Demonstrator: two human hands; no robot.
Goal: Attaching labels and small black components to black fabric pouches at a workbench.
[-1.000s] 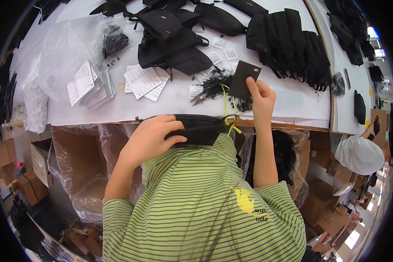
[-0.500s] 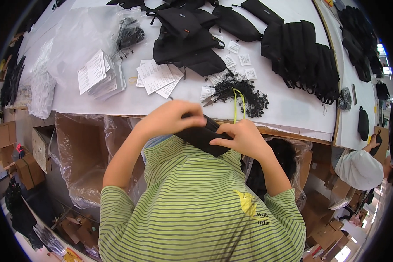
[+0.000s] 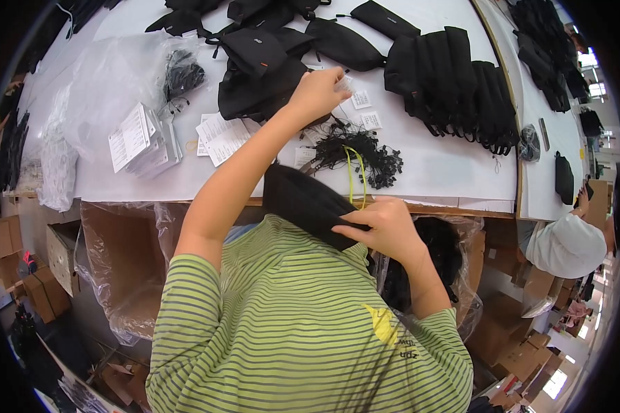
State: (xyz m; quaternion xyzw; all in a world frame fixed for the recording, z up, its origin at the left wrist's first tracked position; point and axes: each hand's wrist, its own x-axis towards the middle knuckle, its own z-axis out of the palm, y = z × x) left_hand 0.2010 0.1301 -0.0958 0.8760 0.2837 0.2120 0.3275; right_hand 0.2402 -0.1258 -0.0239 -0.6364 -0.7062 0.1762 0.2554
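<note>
My right hand (image 3: pixel 386 224) pinches the lower right end of a black fabric pouch (image 3: pixel 300 203), held slantwise before my chest at the table's near edge. My left arm stretches across the table, and my left hand (image 3: pixel 318 95) is over several small white labels (image 3: pixel 360 100), beside a heap of black pouches (image 3: pixel 255 82). Its fingers are bent and drawn together; whatever lies between them is too small to make out. Just nearer lies a bunch of black tag strings (image 3: pixel 355 155) with a yellow-green cord (image 3: pixel 351 175) hanging off the edge.
A fanned stack of printed white cards (image 3: pixel 141 141) and more cards (image 3: pixel 220 138) lie left of the strings. Clear plastic bags (image 3: pixel 110 82) cover the table's left side. Black pouches (image 3: pixel 437 76) stand in a row at right. Below is a plastic-lined carton (image 3: pixel 127 255). Another person (image 3: pixel 565 244) works far right.
My left hand has let go of the pouch and moved up and away to the small labels. My right hand still grips the pouch, which now stretches further left. The view has shifted slightly.
</note>
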